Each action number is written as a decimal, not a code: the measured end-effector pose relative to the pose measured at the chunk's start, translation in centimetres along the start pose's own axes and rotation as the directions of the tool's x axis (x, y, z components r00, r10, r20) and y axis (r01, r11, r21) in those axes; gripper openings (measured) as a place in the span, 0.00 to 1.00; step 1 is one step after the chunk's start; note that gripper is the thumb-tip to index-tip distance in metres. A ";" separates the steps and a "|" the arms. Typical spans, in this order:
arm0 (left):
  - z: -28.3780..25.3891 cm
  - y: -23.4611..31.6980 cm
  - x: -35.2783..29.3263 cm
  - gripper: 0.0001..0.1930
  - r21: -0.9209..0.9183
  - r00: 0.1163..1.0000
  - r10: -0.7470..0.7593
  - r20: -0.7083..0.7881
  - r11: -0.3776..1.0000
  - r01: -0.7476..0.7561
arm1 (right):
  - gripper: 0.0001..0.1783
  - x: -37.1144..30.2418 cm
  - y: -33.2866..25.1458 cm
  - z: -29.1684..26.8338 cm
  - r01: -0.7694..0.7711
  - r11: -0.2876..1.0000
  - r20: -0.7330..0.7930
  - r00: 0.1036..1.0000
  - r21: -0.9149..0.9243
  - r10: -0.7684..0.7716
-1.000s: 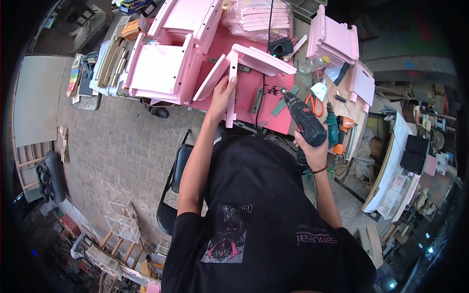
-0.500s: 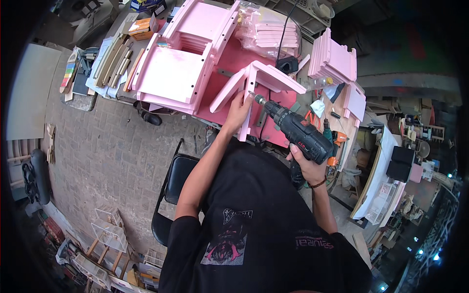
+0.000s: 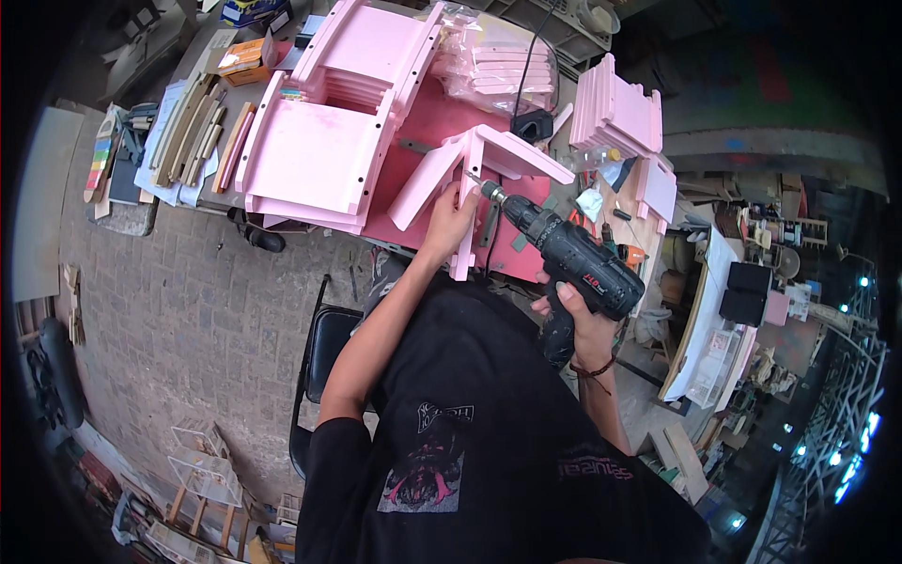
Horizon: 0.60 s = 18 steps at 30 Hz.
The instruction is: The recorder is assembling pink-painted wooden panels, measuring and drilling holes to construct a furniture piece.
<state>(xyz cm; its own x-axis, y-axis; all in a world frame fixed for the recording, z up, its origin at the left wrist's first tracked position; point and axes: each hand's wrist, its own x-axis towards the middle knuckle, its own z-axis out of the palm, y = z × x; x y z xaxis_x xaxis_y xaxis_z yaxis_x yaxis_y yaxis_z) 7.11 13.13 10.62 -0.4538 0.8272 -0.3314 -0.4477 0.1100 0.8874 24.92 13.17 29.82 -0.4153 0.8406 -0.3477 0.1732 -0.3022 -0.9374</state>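
My left hand (image 3: 453, 222) grips the near rail of a pink wooden assembly (image 3: 477, 148), fingers wrapped round it below a dark hole. The assembly's panels spread out to left and right from that rail. In my right hand (image 3: 584, 324) is a black cordless drill (image 3: 575, 252), held by its handle and pointing up and left. Its bit reaches the rail just above my left fingers; whether it has entered the wood is too small to tell.
Stacked pink panels (image 3: 310, 155) fill the table's left side. Bagged pink pieces (image 3: 503, 61) lie behind, and another pink stack (image 3: 615, 108) stands right, near a clear bottle (image 3: 594, 158). A black folding chair (image 3: 329, 352) is beside my left arm. Wood strips (image 3: 188, 132) lie far left.
The whole view has shifted, so the table and its things sit further left in the picture. More of the drill's handle shows now. Both hands keep their holds, and the bit stays at the rail.
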 end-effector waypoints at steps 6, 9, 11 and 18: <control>0.5 -0.1 0.3 0.16 -0.036 1.000 -0.024 -0.013 0.999 0.024 | 0.33 0.5 -1.1 0.4 0.130 0.991 -0.038 0.991 -0.043 -0.131; 0.3 -0.1 0.5 0.16 -0.152 0.998 -0.061 0.006 0.986 0.061 | 0.30 1.4 -1.1 -0.5 0.114 0.972 0.033 0.993 -0.208 -0.110; 0.6 0.0 0.6 0.16 -0.131 0.999 -0.031 -0.016 0.991 0.029 | 0.29 1.9 -1.8 -0.3 0.127 0.967 0.042 0.992 -0.222 -0.120; 0.9 -0.2 0.8 0.15 -0.072 0.998 0.024 -0.053 0.997 -0.028 | 0.26 3.3 -2.4 0.4 0.108 0.963 0.065 0.993 -0.248 -0.095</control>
<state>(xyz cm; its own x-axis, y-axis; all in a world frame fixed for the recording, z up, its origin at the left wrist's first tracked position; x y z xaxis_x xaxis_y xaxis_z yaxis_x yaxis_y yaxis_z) 7.51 14.24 10.46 -0.5044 0.7993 -0.3266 -0.4890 0.0473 0.8710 22.80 16.52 30.93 -0.4869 0.8346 -0.2575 0.3435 -0.0881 -0.9350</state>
